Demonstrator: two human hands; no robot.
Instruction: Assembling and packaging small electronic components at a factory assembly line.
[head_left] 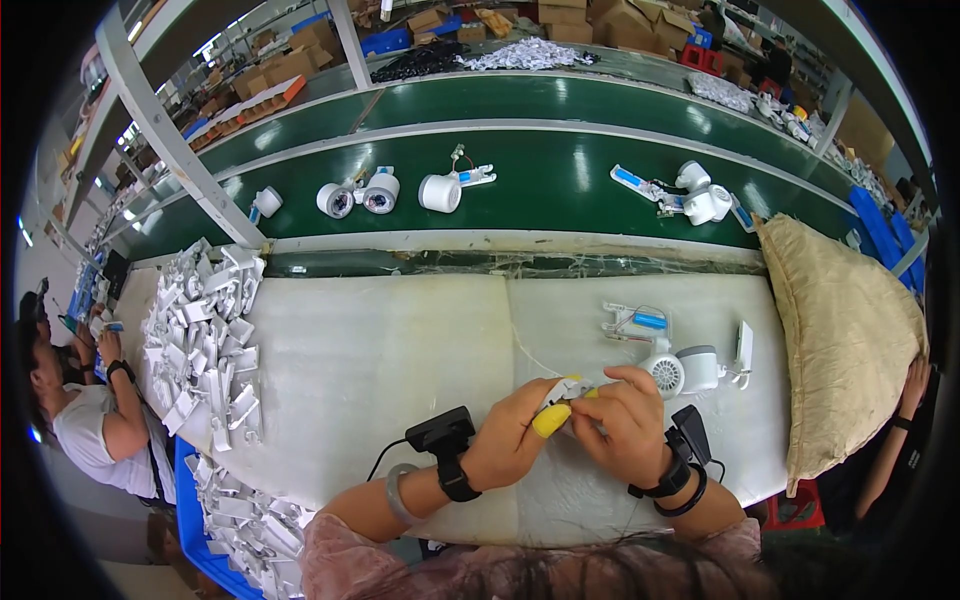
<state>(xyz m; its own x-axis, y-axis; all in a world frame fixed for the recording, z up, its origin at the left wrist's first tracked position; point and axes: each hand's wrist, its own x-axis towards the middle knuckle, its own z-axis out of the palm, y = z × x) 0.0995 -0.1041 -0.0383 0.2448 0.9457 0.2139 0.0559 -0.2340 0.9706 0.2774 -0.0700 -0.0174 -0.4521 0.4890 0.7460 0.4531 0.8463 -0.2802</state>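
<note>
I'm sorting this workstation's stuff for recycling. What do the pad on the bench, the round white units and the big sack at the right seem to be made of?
Bench pad: looks like soft white foam sheet, matt, with a seam and slight dimpling.
Round white units: apparently moulded plastic, smooth and slightly glossy.
Sack: seems to be woven tan fabric, coarse, creased and bulging.

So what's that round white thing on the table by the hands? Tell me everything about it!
The round white device looks like smooth plastic. It has a rounded body with a grille of small holes on its round face, which points left toward the right hand. A flat white plate stands up on its right side. It sits on the white padded table, just past the right hand's fingers; whether they touch it cannot be told.
</note>
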